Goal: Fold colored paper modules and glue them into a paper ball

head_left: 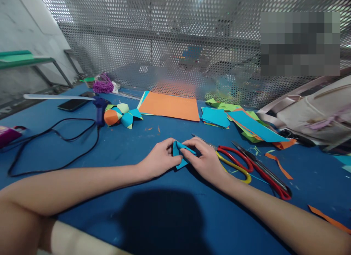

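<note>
Fingers of the left hand (160, 159) and right hand (207, 160) pinch one folded blue paper piece (179, 154) between them, above a blue table (90, 196). Just right of the right-hand fingers lie two pairs of scissors, one with red handles (238, 158), one with yellow (236, 167), and one box cutter (264, 169). Bare tabletop opens on the near side of the fingers, crossed by a shadow, and on the far side up to one orange sheet stack (170, 106) against the perforated metal screen (153, 39). Beyond the fingers to the left sit one folded-paper ornament (122, 115), one glue gun (100, 110) and one phone (75, 102); to the right, one stack of blue squares (215, 117) and, at the far right, one pale bag (315, 109).
</note>
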`<state>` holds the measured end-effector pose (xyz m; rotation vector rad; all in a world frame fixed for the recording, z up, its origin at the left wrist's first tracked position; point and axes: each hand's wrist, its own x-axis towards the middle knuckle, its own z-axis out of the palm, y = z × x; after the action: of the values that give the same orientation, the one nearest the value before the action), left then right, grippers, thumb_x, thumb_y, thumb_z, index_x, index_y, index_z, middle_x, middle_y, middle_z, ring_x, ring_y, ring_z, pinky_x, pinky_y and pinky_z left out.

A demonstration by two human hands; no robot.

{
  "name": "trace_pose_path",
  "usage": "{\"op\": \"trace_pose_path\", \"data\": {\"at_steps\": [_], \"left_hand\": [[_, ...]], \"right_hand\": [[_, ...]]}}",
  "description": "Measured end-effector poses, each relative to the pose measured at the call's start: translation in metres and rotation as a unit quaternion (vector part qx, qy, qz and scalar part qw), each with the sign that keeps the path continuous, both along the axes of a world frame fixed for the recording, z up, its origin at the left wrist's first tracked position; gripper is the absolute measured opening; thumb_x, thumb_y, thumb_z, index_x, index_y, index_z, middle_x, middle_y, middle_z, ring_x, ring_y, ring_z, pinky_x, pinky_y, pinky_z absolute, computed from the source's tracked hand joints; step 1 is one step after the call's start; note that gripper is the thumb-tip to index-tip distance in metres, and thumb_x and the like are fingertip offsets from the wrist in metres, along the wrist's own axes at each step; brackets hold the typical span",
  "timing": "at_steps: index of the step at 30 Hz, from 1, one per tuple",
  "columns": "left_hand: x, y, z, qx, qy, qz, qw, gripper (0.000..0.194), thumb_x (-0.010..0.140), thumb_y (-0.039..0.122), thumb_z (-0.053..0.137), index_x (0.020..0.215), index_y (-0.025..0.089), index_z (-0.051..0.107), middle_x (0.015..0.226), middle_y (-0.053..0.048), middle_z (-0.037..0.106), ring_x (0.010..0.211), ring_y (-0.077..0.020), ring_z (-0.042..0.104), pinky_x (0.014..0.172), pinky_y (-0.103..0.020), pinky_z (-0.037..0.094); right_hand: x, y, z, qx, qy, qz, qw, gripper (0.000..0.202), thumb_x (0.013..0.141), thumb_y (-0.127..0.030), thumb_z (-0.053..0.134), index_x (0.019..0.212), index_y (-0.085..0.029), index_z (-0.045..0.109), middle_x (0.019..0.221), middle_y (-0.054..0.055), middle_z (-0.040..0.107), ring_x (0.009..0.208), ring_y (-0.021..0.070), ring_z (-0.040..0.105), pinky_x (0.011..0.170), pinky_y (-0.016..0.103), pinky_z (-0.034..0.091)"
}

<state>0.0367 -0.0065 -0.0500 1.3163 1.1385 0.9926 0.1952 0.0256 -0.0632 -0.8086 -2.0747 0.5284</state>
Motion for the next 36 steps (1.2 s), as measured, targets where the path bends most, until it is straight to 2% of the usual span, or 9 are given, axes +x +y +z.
{"op": "trace_pose_path", "data": {"at_steps": [10, 22, 36], "left_hand": [[-0.0021, 0.0025, -0.001, 0.018, 0.031, 0.041, 0.999, 0.01, 0.067, 0.019, 0.059, 0.075, 0.015, 0.054, 0.063, 0.006, 0.049, 0.06, -0.0084, 0.042, 0.054, -0.021, 0.034], [-0.003, 0.0016, -0.0021, 0.015, 0.049, 0.032, 0.998, 0.008, 0.068, 0.018, 0.059, 0.071, 0.016, 0.052, 0.059, 0.007, 0.045, 0.057, -0.0081, 0.039, 0.052, -0.02, 0.032], [-0.0026, 0.001, -0.0017, 0.009, 0.05, 0.035, 0.998, 0.009, 0.068, 0.022, 0.059, 0.071, 0.016, 0.052, 0.058, 0.007, 0.044, 0.055, -0.0081, 0.039, 0.05, -0.02, 0.032]], "right_hand": [[-0.0008, -0.0026, 0.004, -0.002, 0.012, 0.034, 0.999, 0.007, 0.084, -0.021, 0.059, 0.09, -0.019, 0.059, 0.08, 0.003, 0.06, 0.075, 0.015, 0.057, 0.067, 0.027, 0.047], [-0.0007, -0.0031, 0.0021, 0.047, 0.002, 0.023, 0.999, 0.003, 0.084, -0.017, 0.057, 0.086, -0.018, 0.059, 0.079, 0.005, 0.062, 0.074, 0.0158, 0.058, 0.067, 0.029, 0.046], [-0.0004, -0.0026, 0.0012, 0.048, 0.0, 0.021, 0.999, 0.005, 0.086, -0.018, 0.055, 0.084, -0.018, 0.06, 0.078, 0.004, 0.063, 0.073, 0.0157, 0.058, 0.067, 0.03, 0.046]]}}
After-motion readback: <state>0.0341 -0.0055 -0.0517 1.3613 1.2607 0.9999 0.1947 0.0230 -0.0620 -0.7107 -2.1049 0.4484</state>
